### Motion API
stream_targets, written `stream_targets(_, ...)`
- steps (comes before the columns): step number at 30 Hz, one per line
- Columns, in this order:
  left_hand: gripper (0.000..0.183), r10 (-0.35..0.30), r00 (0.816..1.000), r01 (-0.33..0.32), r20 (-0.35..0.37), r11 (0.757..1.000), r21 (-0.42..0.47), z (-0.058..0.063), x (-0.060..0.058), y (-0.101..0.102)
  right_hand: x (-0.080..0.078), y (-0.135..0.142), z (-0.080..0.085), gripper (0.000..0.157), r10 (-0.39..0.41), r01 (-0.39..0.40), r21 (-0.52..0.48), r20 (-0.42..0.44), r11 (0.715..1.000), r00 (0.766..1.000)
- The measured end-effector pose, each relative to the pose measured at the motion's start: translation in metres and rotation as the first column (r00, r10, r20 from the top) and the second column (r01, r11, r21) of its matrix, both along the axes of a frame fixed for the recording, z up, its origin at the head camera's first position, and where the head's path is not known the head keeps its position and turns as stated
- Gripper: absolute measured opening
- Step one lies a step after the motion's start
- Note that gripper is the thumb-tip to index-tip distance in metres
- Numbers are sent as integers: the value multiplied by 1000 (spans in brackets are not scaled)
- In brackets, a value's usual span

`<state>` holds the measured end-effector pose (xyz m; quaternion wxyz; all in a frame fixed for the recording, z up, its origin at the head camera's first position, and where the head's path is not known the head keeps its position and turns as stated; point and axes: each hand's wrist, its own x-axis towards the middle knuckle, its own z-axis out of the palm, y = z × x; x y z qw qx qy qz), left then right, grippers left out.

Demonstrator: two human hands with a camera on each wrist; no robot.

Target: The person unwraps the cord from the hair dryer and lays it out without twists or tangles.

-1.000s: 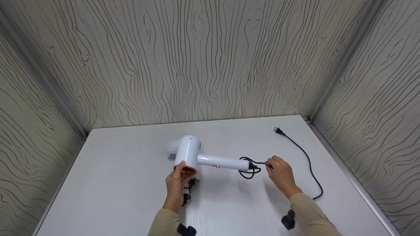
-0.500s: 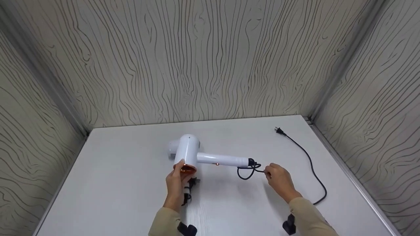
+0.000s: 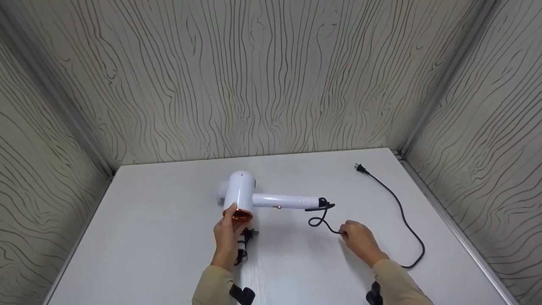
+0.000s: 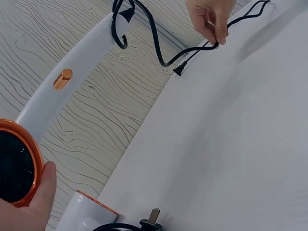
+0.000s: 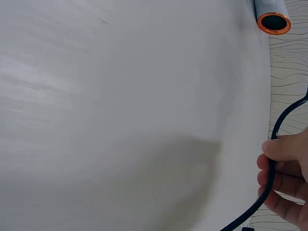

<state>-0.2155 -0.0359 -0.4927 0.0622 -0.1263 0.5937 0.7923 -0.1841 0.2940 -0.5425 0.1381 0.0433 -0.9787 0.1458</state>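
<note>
Thumb and fingers of my right grip [image 3: 359, 239] pinch the black cord [image 3: 325, 223], while my left grip [image 3: 225, 239] holds the white hair dryer [image 3: 239, 192] by its orange-rimmed end, thumb on the barrel. As I judge it, the step in hand is working the loops loose by the handle [image 3: 286, 201], so I should steady the barrel and draw the cord with a light, even pull; a sharp tug could cinch the loop or strain the joint at the handle's end. The dryer appears raised above the surface [image 3: 139, 237], its handle reaching toward my right side. That handle's end lies farther off and to the left of my right grip, near but apart, the looping cord between. Past that grip the cord seems to run on to the plug [image 3: 360, 168], lying on the surface.
</note>
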Motion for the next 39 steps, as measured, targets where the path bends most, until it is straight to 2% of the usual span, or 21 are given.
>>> stream_targets(9, 78, 28, 1000, -28, 3, 1000, 10, 0, -3, 0, 8, 1, -8, 11, 7, -9, 18, 93, 1000, 996)
stream_targets(14, 81, 39, 999, -40, 14, 999, 14, 0, -5, 2, 10, 3, -12, 10, 4, -7, 22, 111, 1000, 994)
stream_targets(26, 78, 60, 998, -61, 19, 998, 34, 0, -8, 8, -4, 5, -14, 17, -7, 2, 61, 80, 998, 997)
stream_targets(32, 81, 56, 998, -56, 11, 998, 32, 1, -7, 8, -9, 0, -18, 17, 2, -4, 79, 32, 997, 999)
stream_targets(39, 79, 58, 998, -58, 14, 998, 39, 0, -6, 10, -11, 1, -25, 15, -21, 21, 32, 7, 999, 1000)
